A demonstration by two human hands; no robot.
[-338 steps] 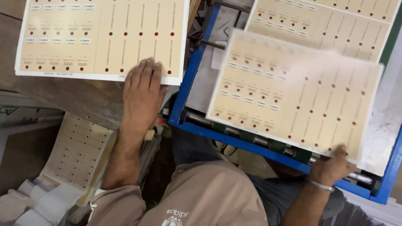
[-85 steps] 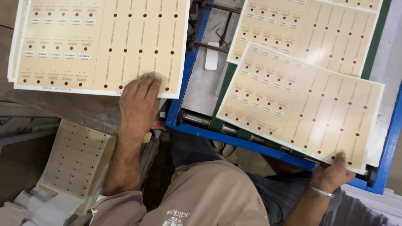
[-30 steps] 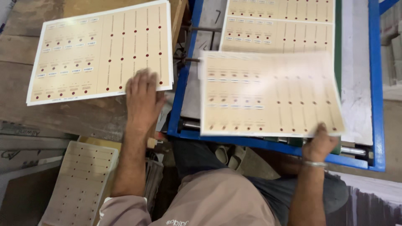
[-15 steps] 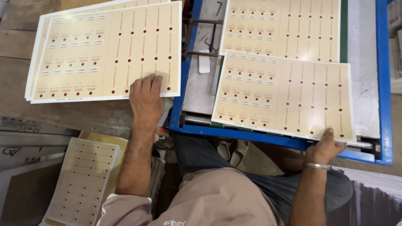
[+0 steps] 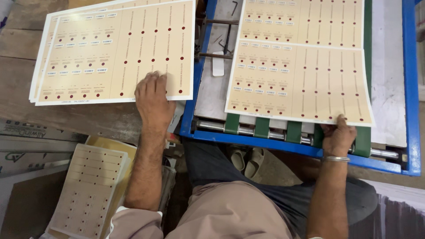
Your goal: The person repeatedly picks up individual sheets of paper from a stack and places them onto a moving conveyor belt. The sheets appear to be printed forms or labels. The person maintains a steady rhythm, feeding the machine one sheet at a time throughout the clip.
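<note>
My left hand [image 5: 152,99] lies flat on the near right corner of a stack of cream printed sheets [image 5: 110,51] with rows of dark red dots, on a wooden table. My right hand [image 5: 337,137] pinches the near right corner of a single cream sheet [image 5: 296,84]. That sheet lies on the blue-framed feed machine [image 5: 409,88], over the green belts [image 5: 261,126] and rollers. Another cream sheet [image 5: 305,20] lies farther in on the machine, partly under the near one.
A second pile of cream sheets [image 5: 90,186] sits low at my left, beside flat cardboard [image 5: 26,146]. My knees and a pair of sandals [image 5: 245,159] show below the machine's front edge. The worn wooden tabletop [image 5: 22,44] extends left.
The sheet in my right hand has slid farther onto the machine and now lies flat on the belts. My left hand stays on the stack's corner.
</note>
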